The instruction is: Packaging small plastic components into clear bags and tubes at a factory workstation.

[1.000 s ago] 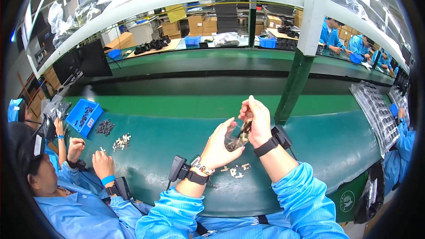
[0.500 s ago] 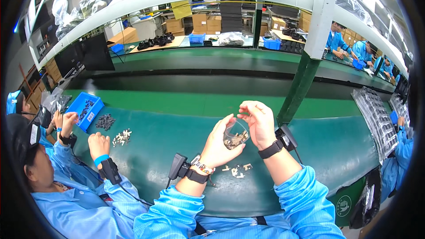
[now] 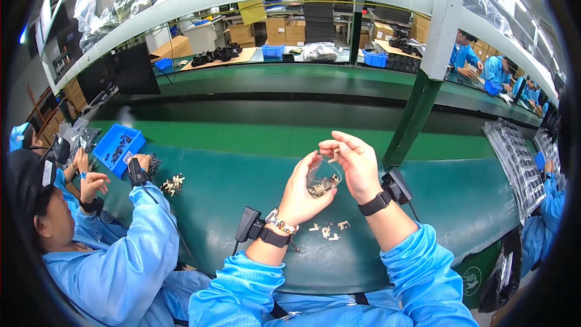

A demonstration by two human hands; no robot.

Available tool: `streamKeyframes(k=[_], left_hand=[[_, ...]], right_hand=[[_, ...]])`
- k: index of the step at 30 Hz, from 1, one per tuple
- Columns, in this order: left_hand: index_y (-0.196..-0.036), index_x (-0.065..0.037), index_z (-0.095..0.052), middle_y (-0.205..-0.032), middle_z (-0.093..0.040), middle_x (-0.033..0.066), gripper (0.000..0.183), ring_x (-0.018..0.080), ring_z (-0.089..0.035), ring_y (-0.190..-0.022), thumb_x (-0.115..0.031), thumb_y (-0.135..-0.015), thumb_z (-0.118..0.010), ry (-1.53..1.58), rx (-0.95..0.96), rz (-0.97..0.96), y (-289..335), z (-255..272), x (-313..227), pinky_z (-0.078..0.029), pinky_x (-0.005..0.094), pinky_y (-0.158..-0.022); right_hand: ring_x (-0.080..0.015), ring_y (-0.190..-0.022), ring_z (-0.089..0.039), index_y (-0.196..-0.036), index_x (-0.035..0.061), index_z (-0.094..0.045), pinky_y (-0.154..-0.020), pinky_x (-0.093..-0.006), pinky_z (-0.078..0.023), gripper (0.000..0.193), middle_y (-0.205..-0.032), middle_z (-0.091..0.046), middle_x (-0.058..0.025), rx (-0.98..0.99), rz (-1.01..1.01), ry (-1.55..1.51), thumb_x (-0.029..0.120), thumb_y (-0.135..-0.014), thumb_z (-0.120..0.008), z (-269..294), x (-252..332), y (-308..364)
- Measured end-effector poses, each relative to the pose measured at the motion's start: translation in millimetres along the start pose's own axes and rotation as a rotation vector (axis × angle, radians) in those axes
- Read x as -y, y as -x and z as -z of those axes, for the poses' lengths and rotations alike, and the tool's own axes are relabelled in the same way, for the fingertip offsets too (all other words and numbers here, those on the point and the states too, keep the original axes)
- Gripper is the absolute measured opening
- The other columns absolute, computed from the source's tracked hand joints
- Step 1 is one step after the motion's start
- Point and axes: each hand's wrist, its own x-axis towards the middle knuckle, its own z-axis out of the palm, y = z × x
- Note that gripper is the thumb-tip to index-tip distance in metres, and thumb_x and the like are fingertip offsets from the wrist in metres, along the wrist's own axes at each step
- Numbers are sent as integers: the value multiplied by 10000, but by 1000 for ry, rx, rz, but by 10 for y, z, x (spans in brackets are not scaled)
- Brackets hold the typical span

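A clear plastic cup [image 3: 318, 173] is tilted in my left hand [image 3: 301, 197], whose fingers and thumb wrap round it. Small cream and dark parts [image 3: 324, 187] lie in the bottom of the cup. Just above the rim, my right hand [image 3: 358, 171] pinches a small cream-coloured part [image 3: 334, 155] between thumb and fingertips. On the green table below my hands lie several loose cream parts [image 3: 327, 231]. Each of my wrists wears a black strap with a small device.
At left a co-worker reaches across a pile of cream parts [image 3: 173, 184] to a dark pile [image 3: 155, 164] beside a blue bin [image 3: 119, 149]. A green post [image 3: 413, 122] rises beyond my right hand. Clear plastic trays [image 3: 513, 166] lie at the table's right end.
A cream part now shows in my right fingertips at the cup's mouth. The co-worker's near arm has stretched forward to the dark pile. The view has shifted slightly.
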Motion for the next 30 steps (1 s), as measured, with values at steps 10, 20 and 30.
streamKeyframes(k=[10, 20, 30], left_hand=[[-1331, -16, -361, -1251, -500, 180, 779, 292, -501, -1179, -140, -672, -759, 73, -67, -19, -10, 28, 130, -417, 386, -983], [-1371, -24, -300, -1294, -455, 162, 829, 258, -435, -1232, -80, -684, -761, 138, -72, 40, 65, 90, 142, -352, 386, -1035], [-1354, -29, -336, -1285, -461, 137, 684, 207, -481, -1123, 37, -752, -654, 684, -253, 74, -24, 510, 336, -406, 343, -976]], right_hand=[[-198, -1089, -571, -1260, -47, -483, -962, -326, -421, 350, -1151, -618, -161, 141, 44, 289, 17, -919, -435, 15, -23, 39], [-190, -1045, -594, -1172, -31, -546, -931, -322, -441, 260, -1081, -651, -145, 160, 167, 454, 59, -936, -487, -5, -61, 105], [-316, -1120, -529, -1145, -40, -558, -969, -396, -406, 399, -1166, -567, -223, 360, 31, 1073, 244, -866, -589, 478, 0, 769]])
